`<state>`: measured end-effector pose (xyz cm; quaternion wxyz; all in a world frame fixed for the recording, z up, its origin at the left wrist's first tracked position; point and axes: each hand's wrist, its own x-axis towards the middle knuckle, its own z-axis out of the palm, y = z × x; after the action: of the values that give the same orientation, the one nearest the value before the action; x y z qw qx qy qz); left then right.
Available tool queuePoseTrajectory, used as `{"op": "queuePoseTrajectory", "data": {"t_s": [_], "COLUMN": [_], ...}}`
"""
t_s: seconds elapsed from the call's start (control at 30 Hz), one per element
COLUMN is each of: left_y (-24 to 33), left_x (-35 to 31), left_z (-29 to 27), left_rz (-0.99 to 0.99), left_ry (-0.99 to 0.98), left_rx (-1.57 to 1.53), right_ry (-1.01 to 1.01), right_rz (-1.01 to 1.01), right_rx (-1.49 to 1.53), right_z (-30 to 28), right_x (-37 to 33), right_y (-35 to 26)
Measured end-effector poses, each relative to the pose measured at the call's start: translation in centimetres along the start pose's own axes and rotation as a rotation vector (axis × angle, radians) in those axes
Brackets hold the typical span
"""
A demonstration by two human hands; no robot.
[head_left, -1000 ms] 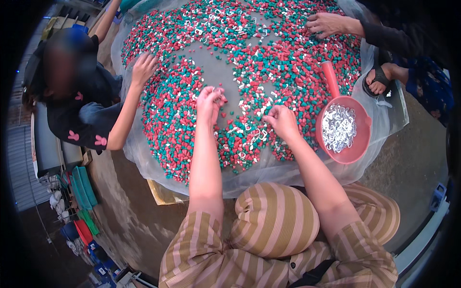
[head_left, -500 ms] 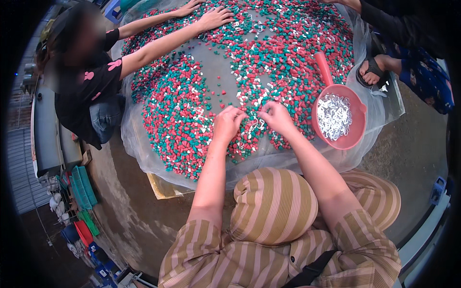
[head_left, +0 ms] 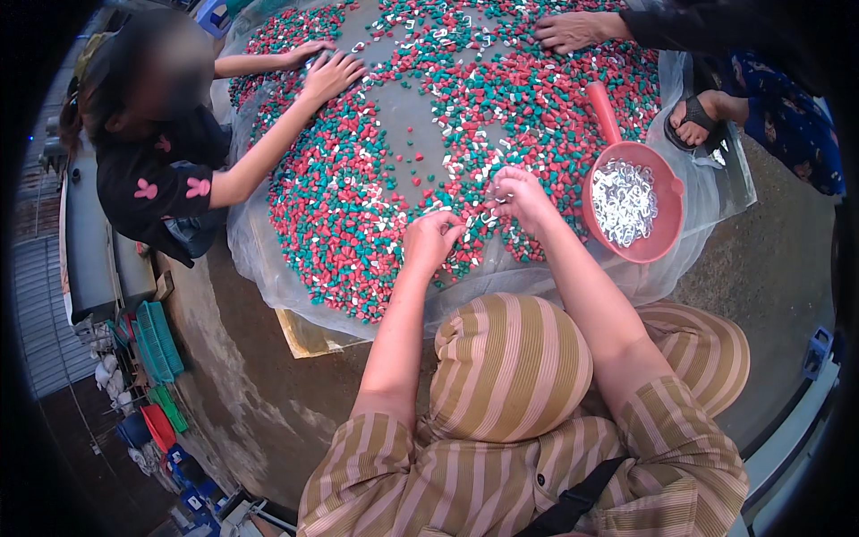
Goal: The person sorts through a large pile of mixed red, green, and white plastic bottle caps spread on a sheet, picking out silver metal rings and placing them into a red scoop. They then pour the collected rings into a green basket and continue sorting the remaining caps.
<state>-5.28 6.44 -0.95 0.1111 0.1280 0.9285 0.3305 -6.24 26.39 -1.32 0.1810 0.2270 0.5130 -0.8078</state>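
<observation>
My left hand (head_left: 431, 240) is just over the near part of a spread of small red and green plastic pieces (head_left: 349, 242), thumb and forefinger pressed together. What they pinch, if anything, is too small to make out. My right hand (head_left: 522, 199) hovers a little farther off, to its right, with fingers curled in and their tips close to some white hook-like pieces. Whether one is between them I cannot tell. White pieces lie scattered among the red and green ones. Right of my right hand, a red long-handled scoop (head_left: 677, 219) holds many white hook-shaped clips (head_left: 624, 204).
Translucent sheeting (head_left: 268, 291) lies under the pieces, over a low table. Across to the left, a co-worker's hands (head_left: 331, 76) rest on the pile. Another person's hand (head_left: 573, 32) reaches in at far right, near a sandalled foot (head_left: 693, 123). Green crates (head_left: 157, 343) stand at left.
The left co-worker's hands have drawn back toward that person's body. The other person's hand has come farther into view over the pile. My right hand has lifted slightly away from my left.
</observation>
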Motion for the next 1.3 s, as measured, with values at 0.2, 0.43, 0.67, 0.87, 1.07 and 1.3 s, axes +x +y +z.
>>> {"op": "queuePoseTrajectory", "data": {"t_s": [0.2,0.43,0.67,0.87,1.07,1.3], "left_y": [-1.7,1.3,-0.8,-2.5,-2.5,-0.5], "left_x": [0.9,1.0,0.7,-3.0,-4.9,-3.3], "left_z": [-0.1,2.2,-2.0,-1.8,0.8,-2.1], "left_rz": [-0.333,-0.039,-0.348,-0.135,0.074,-0.225], "left_ry": [-0.112,-0.058,-0.133,-0.080,0.184,0.280], "left_rx": [-1.061,-0.071,-1.375,-0.616,-0.092,-0.631], "right_ry": [-0.074,0.070,0.163,-0.120,-0.024,-0.206], "right_rz": [0.058,-0.371,-0.337,-0.004,0.159,0.212], "right_rx": [-0.408,-1.397,-1.178,-0.281,-0.293,0.050], "right_z": [-1.8,-0.4,-1.1,-0.8,0.5,1.7], "right_x": [0.6,-0.8,-0.5,0.1,-0.6,-1.2], "right_y": [0.3,1.9,1.8,1.4,0.9,2.4]}}
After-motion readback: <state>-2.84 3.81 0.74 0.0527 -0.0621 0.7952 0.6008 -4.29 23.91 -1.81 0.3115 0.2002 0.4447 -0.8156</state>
